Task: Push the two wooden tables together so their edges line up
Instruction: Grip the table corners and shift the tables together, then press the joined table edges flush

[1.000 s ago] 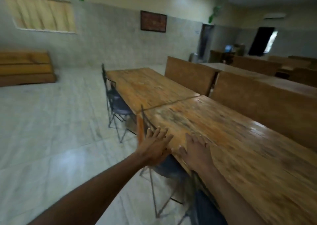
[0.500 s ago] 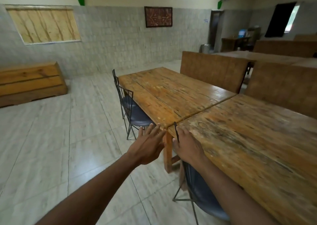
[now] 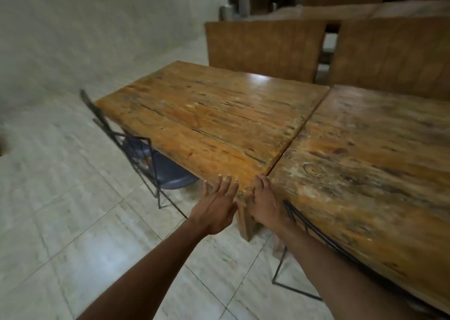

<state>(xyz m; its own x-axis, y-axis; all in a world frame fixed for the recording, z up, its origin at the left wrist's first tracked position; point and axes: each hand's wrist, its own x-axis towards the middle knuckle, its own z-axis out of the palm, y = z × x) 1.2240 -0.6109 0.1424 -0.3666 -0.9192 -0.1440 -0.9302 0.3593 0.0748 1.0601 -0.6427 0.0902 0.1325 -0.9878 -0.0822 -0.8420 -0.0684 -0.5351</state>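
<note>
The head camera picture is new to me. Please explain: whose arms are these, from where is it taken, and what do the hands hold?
A person wears the camera on the head, so it looks forward and down along their own arms. The left hand and right hand are open, fingers spread, at the near corner where the left wooden table meets the right wooden table. They hold nothing. Both tabletops are bare. A blue metal chair is tucked under the left table.

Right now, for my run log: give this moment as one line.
left hand: open, at left wooden table corner | right hand: open, at right wooden table corner | tables: touching, seam visible
</note>
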